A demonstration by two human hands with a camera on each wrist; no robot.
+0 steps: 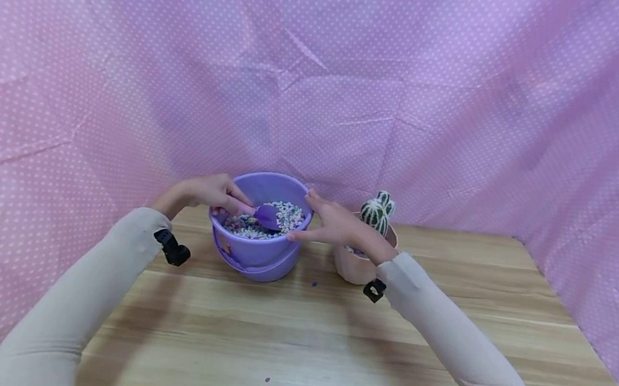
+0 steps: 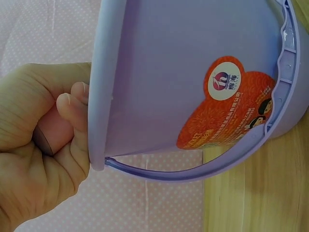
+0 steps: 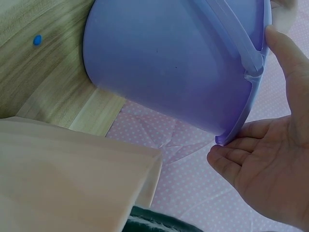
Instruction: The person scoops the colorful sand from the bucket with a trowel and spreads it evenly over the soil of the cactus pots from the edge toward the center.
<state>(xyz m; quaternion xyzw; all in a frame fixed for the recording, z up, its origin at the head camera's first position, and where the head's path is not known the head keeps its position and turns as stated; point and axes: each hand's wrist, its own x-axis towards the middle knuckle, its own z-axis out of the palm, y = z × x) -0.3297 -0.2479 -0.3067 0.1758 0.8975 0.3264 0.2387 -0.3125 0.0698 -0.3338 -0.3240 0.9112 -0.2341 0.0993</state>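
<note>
A purple bucket (image 1: 266,257) holds many small multicoloured pebbles (image 1: 289,216). At its left rim, my left hand (image 1: 211,191) grips the pink handle of a small shovel (image 1: 268,217), whose purple blade lies over the pebbles inside. The left wrist view shows the left fingers curled round that handle, next to the bucket's rim (image 2: 104,87); the blade is hidden there. My right hand (image 1: 335,221) is spread at the right side of the rim, its thumb and fingertips touching the edge. In the right wrist view, the right fingers (image 3: 236,157) look nearly straight.
Right of the bucket stands a peach-coloured pot (image 1: 355,269) with a cactus (image 1: 377,213), partly behind my right wrist. A blue pebble (image 1: 314,284) and a reddish one (image 1: 267,380) lie on the wooden table (image 1: 216,345). Pink dotted cloth (image 1: 316,125) hangs behind.
</note>
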